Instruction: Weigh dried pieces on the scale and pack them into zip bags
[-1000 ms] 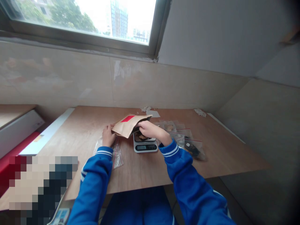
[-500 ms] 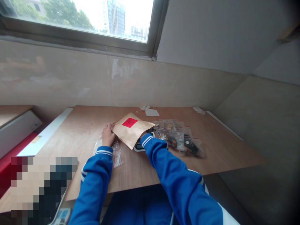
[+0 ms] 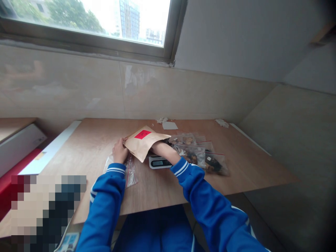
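1. The left grip (image 3: 120, 151) has its fingers closed on the left end of a brown kraft paper bag (image 3: 147, 144); how tightly cannot be told.
2. The right grip (image 3: 158, 147) goes in under the bag's upper panel at the open end, so its fingers are hidden; whether they are spread or closed, and on what, I cannot tell.
3. The kraft paper bag therefore lies between the two grips, just to the right of the left grip and over the fingers of the right one, tilted, with its open end toward the right grip.
4. A red label (image 3: 143, 134) sits on the bag's upper panel, to the right of the left grip and beyond it; it bears dark marks, too small to read.
5. A white digital scale (image 3: 157, 167) stands below the right grip, partly covered by the bag and forearm; the figures on its display (image 3: 158, 163) cannot be made out.
6. Clear zip bags (image 3: 195, 154) with brown and dark pieces inside lie to the right of the right grip, overlapping; the nearest one carries a small white tag (image 3: 209, 158), its text unreadable.
7. Clear plastic packaging (image 3: 131, 171) with a red strip lies partly beneath the left grip.
8. Beyond both grips on the wooden tabletop (image 3: 154, 196) lie a white paper piece (image 3: 170, 125) and crumpled white scraps (image 3: 222, 123).
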`<state>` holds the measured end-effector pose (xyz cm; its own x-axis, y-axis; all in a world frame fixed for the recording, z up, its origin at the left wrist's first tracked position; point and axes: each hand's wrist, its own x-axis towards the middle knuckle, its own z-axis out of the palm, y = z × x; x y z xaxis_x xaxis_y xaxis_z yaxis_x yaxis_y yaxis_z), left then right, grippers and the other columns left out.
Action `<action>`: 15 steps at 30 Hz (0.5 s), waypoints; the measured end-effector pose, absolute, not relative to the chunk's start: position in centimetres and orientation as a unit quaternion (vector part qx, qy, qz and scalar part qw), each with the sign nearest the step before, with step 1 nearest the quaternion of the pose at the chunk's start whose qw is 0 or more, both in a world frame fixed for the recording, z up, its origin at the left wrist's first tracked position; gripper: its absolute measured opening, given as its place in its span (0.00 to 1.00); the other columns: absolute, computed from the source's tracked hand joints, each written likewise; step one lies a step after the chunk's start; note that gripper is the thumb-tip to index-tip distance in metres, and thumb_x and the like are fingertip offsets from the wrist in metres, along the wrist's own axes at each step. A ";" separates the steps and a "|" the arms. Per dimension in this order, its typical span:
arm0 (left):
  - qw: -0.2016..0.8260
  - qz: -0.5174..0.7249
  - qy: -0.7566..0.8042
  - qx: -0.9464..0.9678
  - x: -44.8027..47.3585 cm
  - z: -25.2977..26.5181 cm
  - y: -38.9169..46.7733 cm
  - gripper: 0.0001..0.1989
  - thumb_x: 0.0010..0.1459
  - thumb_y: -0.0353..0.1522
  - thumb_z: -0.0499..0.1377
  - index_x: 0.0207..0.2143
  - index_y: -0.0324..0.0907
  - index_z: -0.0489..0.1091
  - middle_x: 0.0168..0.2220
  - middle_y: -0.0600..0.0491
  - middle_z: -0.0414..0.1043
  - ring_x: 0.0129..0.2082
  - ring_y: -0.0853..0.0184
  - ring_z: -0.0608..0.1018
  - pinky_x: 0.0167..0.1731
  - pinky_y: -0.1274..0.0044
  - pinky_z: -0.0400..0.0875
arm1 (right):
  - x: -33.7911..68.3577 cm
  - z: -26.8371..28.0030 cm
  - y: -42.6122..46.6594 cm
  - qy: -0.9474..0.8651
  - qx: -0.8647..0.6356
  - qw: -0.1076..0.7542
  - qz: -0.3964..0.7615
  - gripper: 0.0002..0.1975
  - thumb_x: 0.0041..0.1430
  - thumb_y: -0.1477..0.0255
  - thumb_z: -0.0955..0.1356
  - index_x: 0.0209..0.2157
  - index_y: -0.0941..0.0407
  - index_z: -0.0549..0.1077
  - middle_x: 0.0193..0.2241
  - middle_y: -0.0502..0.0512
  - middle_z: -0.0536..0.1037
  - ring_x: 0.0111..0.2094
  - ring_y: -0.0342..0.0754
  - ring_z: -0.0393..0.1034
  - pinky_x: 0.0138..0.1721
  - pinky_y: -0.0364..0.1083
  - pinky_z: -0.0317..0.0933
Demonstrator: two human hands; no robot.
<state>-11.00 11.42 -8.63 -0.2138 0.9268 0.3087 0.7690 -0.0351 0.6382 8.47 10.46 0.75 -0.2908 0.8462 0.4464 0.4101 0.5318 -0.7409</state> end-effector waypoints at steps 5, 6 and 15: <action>0.102 0.371 0.684 0.620 -11.0 -8.8 11.5 0.15 0.54 0.33 0.54 0.45 0.45 0.68 0.45 0.47 0.73 0.47 0.54 0.73 0.43 0.66 0.64 | 10.6 3.4 8.2 -0.892 -0.312 0.280 0.168 0.19 0.52 0.88 0.63 0.33 0.52 0.78 0.45 0.50 0.78 0.51 0.50 0.70 0.58 0.50 0.61; 0.102 0.370 0.684 0.620 -11.0 -8.8 11.6 0.14 0.54 0.33 0.54 0.45 0.45 0.68 0.45 0.47 0.73 0.46 0.54 0.73 0.43 0.66 0.64 | 10.9 3.8 8.0 -0.907 -0.301 0.259 0.142 0.20 0.53 0.88 0.62 0.35 0.52 0.78 0.46 0.51 0.78 0.52 0.51 0.69 0.58 0.52 0.61; 0.092 0.364 0.686 0.623 -11.2 -9.4 12.0 0.16 0.52 0.32 0.55 0.45 0.44 0.68 0.44 0.45 0.73 0.44 0.53 0.73 0.40 0.67 0.64 | 12.3 4.5 8.1 -0.908 -0.315 0.277 0.013 0.15 0.62 0.83 0.61 0.44 0.57 0.74 0.46 0.59 0.74 0.51 0.51 0.67 0.53 0.51 0.62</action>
